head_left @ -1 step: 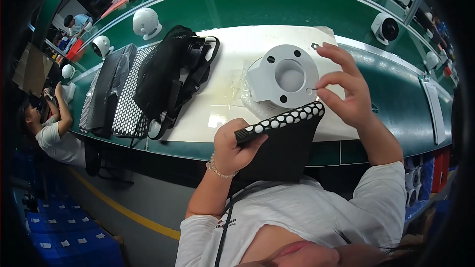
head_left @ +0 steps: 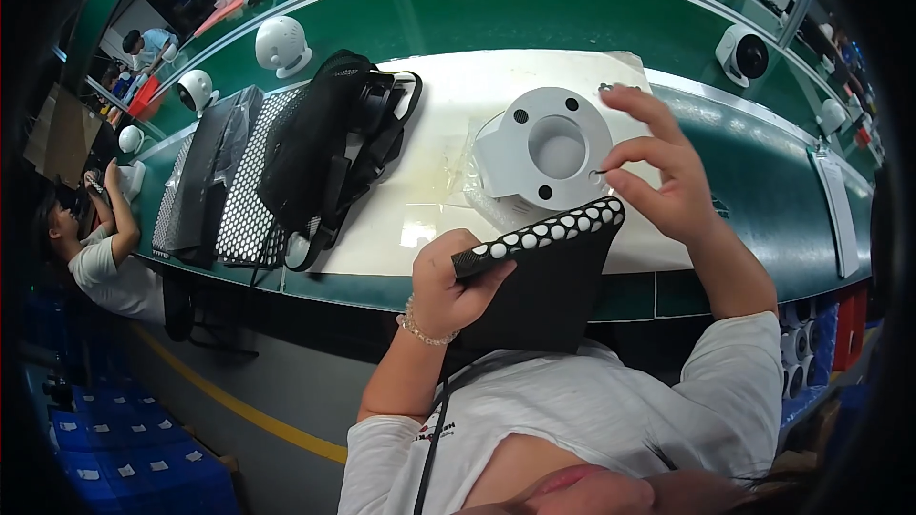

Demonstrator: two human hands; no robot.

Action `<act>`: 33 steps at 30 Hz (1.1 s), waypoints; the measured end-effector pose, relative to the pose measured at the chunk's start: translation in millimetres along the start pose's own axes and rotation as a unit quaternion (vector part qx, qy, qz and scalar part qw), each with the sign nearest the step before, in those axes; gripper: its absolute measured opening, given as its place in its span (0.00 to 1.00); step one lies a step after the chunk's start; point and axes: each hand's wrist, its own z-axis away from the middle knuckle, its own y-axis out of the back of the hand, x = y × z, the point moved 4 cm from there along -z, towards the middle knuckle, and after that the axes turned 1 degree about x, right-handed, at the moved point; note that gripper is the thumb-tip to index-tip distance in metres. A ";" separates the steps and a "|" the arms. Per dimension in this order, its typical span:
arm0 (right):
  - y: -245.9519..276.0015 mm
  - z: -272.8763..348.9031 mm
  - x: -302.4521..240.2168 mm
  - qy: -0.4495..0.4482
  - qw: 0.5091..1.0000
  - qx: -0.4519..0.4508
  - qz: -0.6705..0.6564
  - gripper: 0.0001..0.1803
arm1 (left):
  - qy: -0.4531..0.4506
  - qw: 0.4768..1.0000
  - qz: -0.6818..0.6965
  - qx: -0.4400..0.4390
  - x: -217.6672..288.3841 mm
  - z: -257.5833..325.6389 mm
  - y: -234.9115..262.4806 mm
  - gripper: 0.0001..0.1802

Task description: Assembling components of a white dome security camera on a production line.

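Note:
My left hand (head_left: 455, 281) is closed on the near left edge of a black sheet with rows of white round spots (head_left: 542, 232). The sheet is held tilted, its lower part hanging over the table's front edge. Just beyond it lies a white camera (head_left: 496, 157), its round base facing up. Three dark round pads (head_left: 521, 116) sit in the base's ring. At the ring's right edge, my right hand (head_left: 660, 167) pinches a small dark piece (head_left: 597, 172) between thumb and forefinger, the other fingers raised. The piece looks like a round pad, seen partly edge-on.
A pale board (head_left: 429, 133) covers the middle of the green table. Left of it lie a black mesh bag (head_left: 320, 148) and more dotted black sheets (head_left: 250, 186). White cameras (head_left: 283, 46) stand along the back, another (head_left: 742, 55) at right. A person (head_left: 105, 238) works at far left.
My right hand has shifted slightly left, and the dark piece in its pinch now shows more clearly at the ring's edge. My left hand and the sheet look still.

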 end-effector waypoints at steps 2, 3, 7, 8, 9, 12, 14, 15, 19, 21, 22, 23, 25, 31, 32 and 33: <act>-4.0 -0.6 5.8 -0.027 0.999 -0.023 -0.023 0.03 | -0.013 1.000 0.014 0.004 -1.8 -1.5 -1.5 0.10; -7.0 -0.7 9.0 -0.054 0.996 -0.047 -0.049 0.03 | -0.025 0.999 0.026 0.010 -2.0 -1.6 -1.4 0.10; 0.3 -2.7 2.4 0.017 0.997 -0.057 0.048 0.04 | -0.079 0.996 -0.006 0.052 4.2 -7.6 -2.4 0.11; 3.0 -3.6 -0.2 0.017 0.997 -0.057 0.047 0.04 | -0.042 0.998 0.034 0.040 0.3 -6.6 -3.1 0.11; 5.6 -4.4 -7.4 0.057 0.988 -0.075 0.122 0.06 | -0.005 0.997 0.075 0.028 -3.7 -5.4 -4.1 0.12; 8.3 -1.7 -26.5 0.124 0.956 -0.110 0.243 0.10 | 0.021 0.997 0.072 0.010 -11.5 -1.1 -2.0 0.12; 3.1 4.8 -32.9 0.156 0.903 -0.134 0.377 0.10 | 0.015 0.997 0.077 0.009 -10.8 -2.4 -1.9 0.12; 3.7 3.3 -37.7 0.164 0.898 -0.127 0.388 0.11 | 0.008 0.997 0.082 0.009 -9.6 -3.0 -1.3 0.11; 9.3 -22.4 -20.9 0.143 0.959 -0.039 0.240 0.17 | -0.001 0.998 0.060 0.023 -4.6 -3.9 -1.3 0.10; 5.2 -37.6 -4.7 0.102 0.974 0.034 0.200 0.20 | -0.002 1.000 0.000 -0.005 -6.0 -6.7 -4.8 0.09; -2.0 -48.9 -1.1 0.091 0.973 -0.007 0.210 0.24 | 0.012 0.999 0.023 0.045 -1.6 -6.1 -4.0 0.09; -7.4 -58.1 2.6 0.077 0.972 -0.048 0.218 0.29 | 0.015 0.998 0.036 0.041 -1.1 -5.3 -5.1 0.09; -21.2 -67.9 12.0 -0.037 0.978 -0.200 0.042 0.32 | 0.010 0.998 0.032 0.043 -1.7 -2.1 -1.2 0.10; -6.3 -86.8 94.1 -0.244 0.941 -0.105 -0.212 0.12 | -0.024 0.999 -0.018 0.038 7.0 0.8 -4.4 0.13; 2.1 -86.6 119.0 -0.259 0.924 -0.023 -0.279 0.12 | -0.038 0.998 -0.012 0.039 6.9 1.9 -4.2 0.13; 6.2 -86.3 143.5 -0.277 0.905 0.055 -0.317 0.13 | -0.051 0.998 -0.008 0.042 5.5 4.3 -2.4 0.13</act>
